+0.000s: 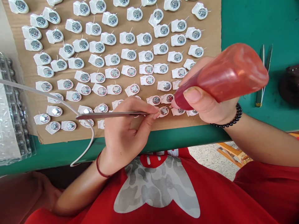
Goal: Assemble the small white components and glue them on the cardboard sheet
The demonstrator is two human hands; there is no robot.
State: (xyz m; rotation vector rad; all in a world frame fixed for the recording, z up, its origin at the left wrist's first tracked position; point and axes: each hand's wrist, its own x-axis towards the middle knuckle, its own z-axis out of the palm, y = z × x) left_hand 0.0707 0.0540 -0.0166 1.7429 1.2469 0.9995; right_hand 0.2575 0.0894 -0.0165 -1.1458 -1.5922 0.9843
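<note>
My left hand (127, 137) is closed, pinching a slim metal pair of tweezers (109, 115) near one end. Its fingertips are beside a small round metal part on a white tab (164, 111) in the front rows. My right hand (212, 107) wraps around a translucent red squeeze bottle (230, 73), tilted with its narrow end down to the left. The bottle's tip points toward the same small parts; whether it touches one I cannot tell. Many similar parts, several with thin wires, lie in rows on a brown cardboard sheet (126, 27). My left hand covers some of them.
Green table surface (243, 21) surrounds the cardboard. Another pair of tweezers (263, 74) lies at the right, near a dark round object (289, 85). Clear plastic trays (14, 118) are at the left. A white cable (39, 91) loops over the cardboard and front table edge.
</note>
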